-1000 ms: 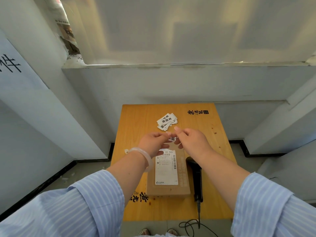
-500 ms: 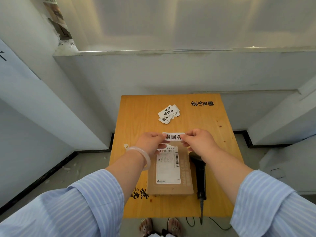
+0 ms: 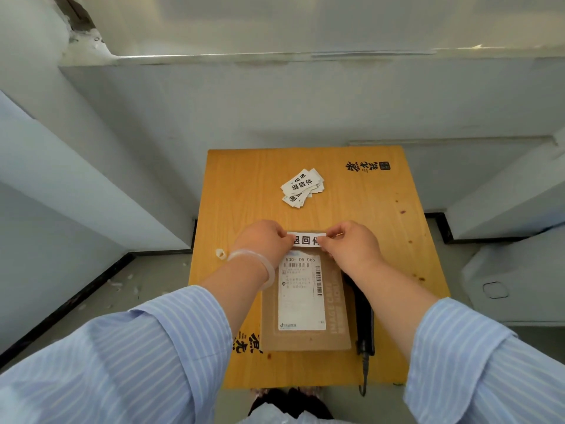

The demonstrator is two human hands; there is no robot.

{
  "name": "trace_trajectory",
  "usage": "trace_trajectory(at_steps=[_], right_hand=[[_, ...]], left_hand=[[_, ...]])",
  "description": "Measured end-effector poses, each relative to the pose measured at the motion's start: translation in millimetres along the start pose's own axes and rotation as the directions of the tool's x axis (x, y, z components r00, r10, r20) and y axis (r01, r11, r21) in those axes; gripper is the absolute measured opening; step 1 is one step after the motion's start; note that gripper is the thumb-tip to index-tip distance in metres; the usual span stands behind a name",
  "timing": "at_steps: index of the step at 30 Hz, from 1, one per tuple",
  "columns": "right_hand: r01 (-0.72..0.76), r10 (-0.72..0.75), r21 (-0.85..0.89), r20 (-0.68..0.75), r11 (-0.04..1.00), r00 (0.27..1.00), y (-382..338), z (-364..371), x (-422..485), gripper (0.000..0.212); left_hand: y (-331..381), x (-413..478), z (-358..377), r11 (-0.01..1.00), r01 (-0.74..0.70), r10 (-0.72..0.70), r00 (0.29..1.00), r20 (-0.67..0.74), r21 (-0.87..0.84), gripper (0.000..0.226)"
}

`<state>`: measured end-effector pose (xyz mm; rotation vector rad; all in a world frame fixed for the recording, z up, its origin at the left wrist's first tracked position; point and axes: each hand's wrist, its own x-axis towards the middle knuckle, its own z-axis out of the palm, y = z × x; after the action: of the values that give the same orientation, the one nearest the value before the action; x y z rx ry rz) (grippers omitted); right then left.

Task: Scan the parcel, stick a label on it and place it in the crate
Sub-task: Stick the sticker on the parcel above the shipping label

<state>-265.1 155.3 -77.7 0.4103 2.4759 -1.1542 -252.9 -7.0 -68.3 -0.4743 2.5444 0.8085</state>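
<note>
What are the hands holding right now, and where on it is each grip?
One white label strip, stretched between both hands: left hand pinches its left end, right hand its right end, above the parcel.

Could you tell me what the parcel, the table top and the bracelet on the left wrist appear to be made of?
Parcel: brown matte cardboard, judging by its flat kraft-coloured surface.
Table top: wood or wood-look laminate, orange with visible grain and a slight sheen.
Bracelet: a pale, translucent, smooth ring; jade, glass or plastic, I cannot tell which.
</note>
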Motion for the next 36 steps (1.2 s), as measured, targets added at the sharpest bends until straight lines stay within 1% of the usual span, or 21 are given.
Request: trace_trajectory(at_steps=[4, 7, 11, 15, 18, 21, 23, 25, 27, 29, 31, 32, 34, 36], right_hand=[[0.011, -0.011, -0.061, -0.011, 0.998, 1.0, 1, 1, 3, 0.012], [0.019, -0.02, -0.068, -0.011, 0.998, 1.0, 3, 0, 5, 0.014], [0.029, -0.03, -0.095, -0.004, 0.995, 1.0, 2, 0, 9, 0.021], [-0.006, 0.006, -0.127, 0.005, 0.992, 1.0, 2, -4, 13, 0.031], [-0.121, 0.123, -0.068, 0.03, 0.99, 0.992, 5, -8, 16, 0.041], [-0.276, 0.265, 0.073, 0.131, 0.958, 0.955, 6, -10, 18, 0.039], [-0.345, 0.315, 0.155, 0.189, 0.926, 0.93, 6, -9, 19, 0.036], [-0.359, 0.318, 0.204, 0.208, 0.911, 0.925, 7, -8, 19, 0.032], [-0.305, 0.271, 0.193, 0.182, 0.933, 0.945, 9, -9, 17, 0.029], [-0.177, 0.169, 0.06, 0.112, 0.982, 0.979, 11, -12, 11, 0.031], [-0.029, 0.033, -0.06, 0.071, 0.998, 0.997, 14, -15, -5, 0.038], [0.043, -0.037, -0.093, 0.071, 0.995, 0.997, 15, -15, -15, 0.042], [0.157, -0.145, -0.149, 0.091, 0.976, 0.985, 21, -12, -34, 0.055], [0.221, -0.197, -0.219, 0.126, 0.95, 0.972, 30, -6, -48, 0.069]], left_hand=[[-1, 4, 2, 0.996, -0.011, 0.011, 1.0, -0.001, 0.088, 0.022], [-3, 7, 3, 0.994, -0.022, 0.021, 1.0, 0.012, 0.106, 0.027], [-7, 8, 4, 0.999, -0.014, 0.014, 1.0, 0.007, 0.029, 0.027], [-11, 10, 7, 0.999, -0.005, 0.005, 1.0, -0.006, -0.034, 0.026], [-12, 11, 7, 0.997, 0.003, -0.004, 1.0, -0.012, -0.08, 0.025], [-13, 11, 8, 0.996, 0.005, -0.007, 1.0, -0.019, -0.089, 0.023], [-14, 10, 10, 0.997, 0.001, -0.004, 0.999, -0.032, -0.076, 0.021], [-15, 10, 10, 0.997, -0.002, -0.001, 0.999, -0.041, -0.077, 0.02], [-14, 8, 10, 0.996, -0.008, 0.005, 0.999, -0.035, -0.091, 0.017], [-16, 3, 8, 0.992, -0.047, 0.044, 0.999, -0.024, -0.115, 0.013], [-23, -7, 8, 0.976, -0.107, 0.103, 0.994, -0.032, -0.187, 0.007], [-28, -14, 9, 0.966, -0.141, 0.134, 0.99, -0.047, -0.218, 0.007], [-42, -29, 16, 0.961, -0.204, 0.189, 0.978, -0.092, -0.189, 0.021], [-54, -48, 25, 0.968, -0.222, 0.209, 0.971, -0.112, -0.117, 0.042]])
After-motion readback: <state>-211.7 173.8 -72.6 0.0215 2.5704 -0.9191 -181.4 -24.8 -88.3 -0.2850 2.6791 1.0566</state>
